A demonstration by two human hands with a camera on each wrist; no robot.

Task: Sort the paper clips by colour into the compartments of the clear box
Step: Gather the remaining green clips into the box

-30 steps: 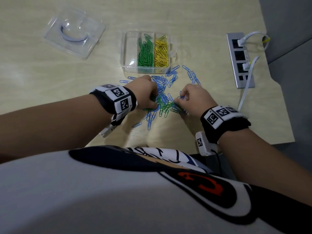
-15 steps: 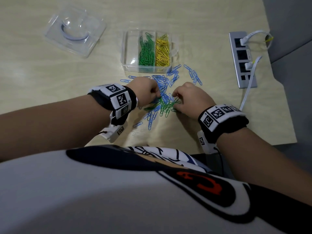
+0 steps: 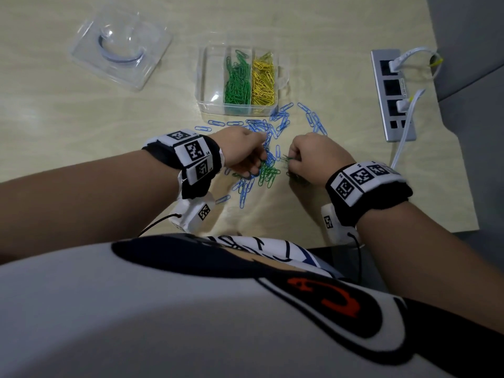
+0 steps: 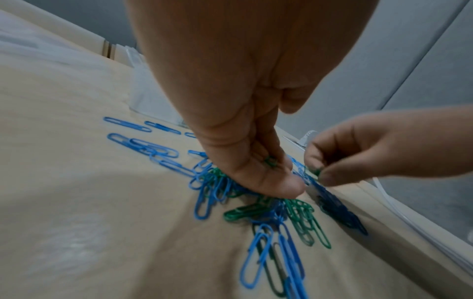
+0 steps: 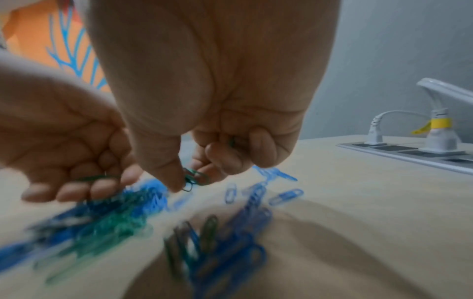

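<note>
Both hands pinch green clips: left hand (image 3: 242,152), right hand (image 3: 313,156), over mixed pile (image 3: 266,173)

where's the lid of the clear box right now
In the head view the lid lies flat at the table's far left, left of the clear box, well apart from it.

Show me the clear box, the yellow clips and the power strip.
clear box (image 3: 211,77): head view, bare left compartment.
yellow clips (image 3: 262,80): head view, middle of the heap.
power strip (image 3: 392,88): head view, its grey face.
</note>
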